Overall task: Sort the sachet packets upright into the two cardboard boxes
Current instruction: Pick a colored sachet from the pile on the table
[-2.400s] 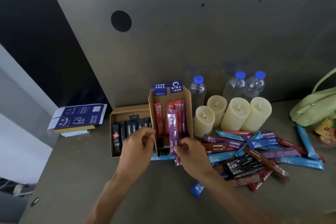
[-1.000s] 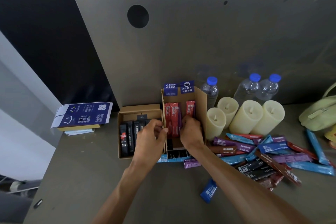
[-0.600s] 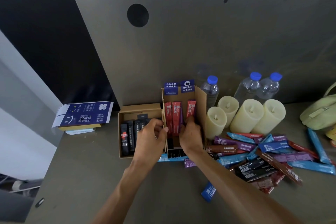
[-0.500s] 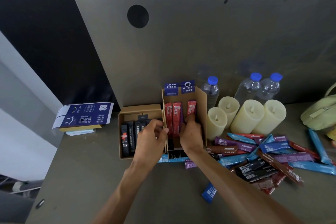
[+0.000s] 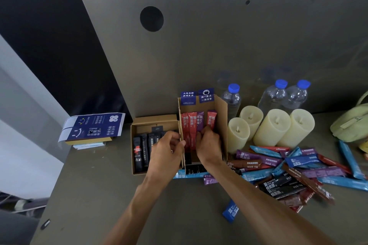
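While upright: red and purple sachets [image 5: 192, 125] | right hand [image 5: 209, 146] grip pinching them | left hand [image 5: 166, 152] grip unclear

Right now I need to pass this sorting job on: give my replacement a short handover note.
Left hand: steadies the left wall of the taller box; whether its grip is closed, I cannot tell.
Right hand: inside that box, fingers on the upright red and purple sachets.
Shorter box: a row of black sachets standing in it.
Done: both boxes partly filled.
Left: the loose pile of blue, purple, brown and black sachets on the table to the right, plus one blue sachet near the right forearm.
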Action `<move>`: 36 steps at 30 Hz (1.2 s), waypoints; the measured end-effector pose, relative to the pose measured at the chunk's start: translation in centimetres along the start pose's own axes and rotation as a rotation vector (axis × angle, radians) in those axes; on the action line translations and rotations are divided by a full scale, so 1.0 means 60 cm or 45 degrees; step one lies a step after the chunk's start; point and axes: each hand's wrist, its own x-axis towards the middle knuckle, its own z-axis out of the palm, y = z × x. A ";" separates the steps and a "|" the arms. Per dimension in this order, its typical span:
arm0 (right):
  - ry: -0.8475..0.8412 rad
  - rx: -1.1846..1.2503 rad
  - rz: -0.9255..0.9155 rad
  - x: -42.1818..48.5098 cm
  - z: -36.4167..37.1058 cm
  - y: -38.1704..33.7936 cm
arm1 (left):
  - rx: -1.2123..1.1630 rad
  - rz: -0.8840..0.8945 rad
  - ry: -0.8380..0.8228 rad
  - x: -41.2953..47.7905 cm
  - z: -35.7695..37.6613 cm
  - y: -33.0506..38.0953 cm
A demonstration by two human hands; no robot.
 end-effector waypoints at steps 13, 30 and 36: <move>-0.007 0.030 -0.004 0.008 0.004 0.002 | -0.038 0.010 0.003 -0.002 -0.003 0.001; -0.002 0.050 -0.079 -0.004 -0.011 -0.003 | -0.023 0.017 -0.001 0.000 -0.003 -0.001; 0.166 -0.024 -0.123 -0.046 -0.015 0.007 | -0.013 0.017 0.002 0.001 -0.001 -0.006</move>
